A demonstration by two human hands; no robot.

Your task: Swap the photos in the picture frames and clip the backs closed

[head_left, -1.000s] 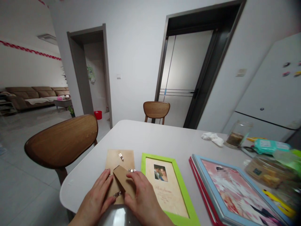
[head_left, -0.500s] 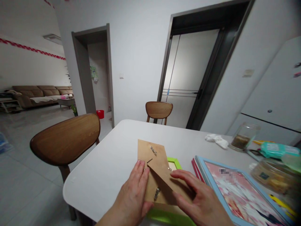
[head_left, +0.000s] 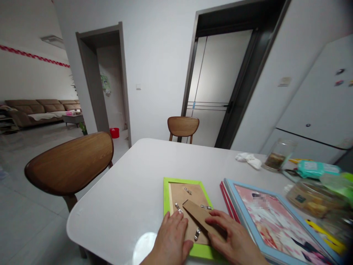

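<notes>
A lime-green picture frame (head_left: 166, 200) lies face down on the table, its brown backing board (head_left: 176, 189) sitting inside the border. Small metal turn clips (head_left: 197, 234) are fixed on the board. A brown stand leg (head_left: 196, 211) slants up from the board's middle. My left hand (head_left: 172, 235) rests on the board's left side, fingers stretched out, close to another clip. My right hand (head_left: 234, 233) has thumb and fingers around the lower part of the stand leg, which partly hides behind them.
Right of the green frame, a light-blue picture frame (head_left: 245, 217) lies on a stack with red-edged ones. Farther right are a glass jar (head_left: 275, 158), crumpled tissue (head_left: 249, 160), a teal wipes pack (head_left: 317, 169) and a clear food container (head_left: 311, 198). Wooden chairs (head_left: 74, 162) stand around the white table (head_left: 121, 191).
The backing board was askew, sticking out past the green frame's far left; it has moved right and nearer, and now sits within the border. Both hands moved with it.
</notes>
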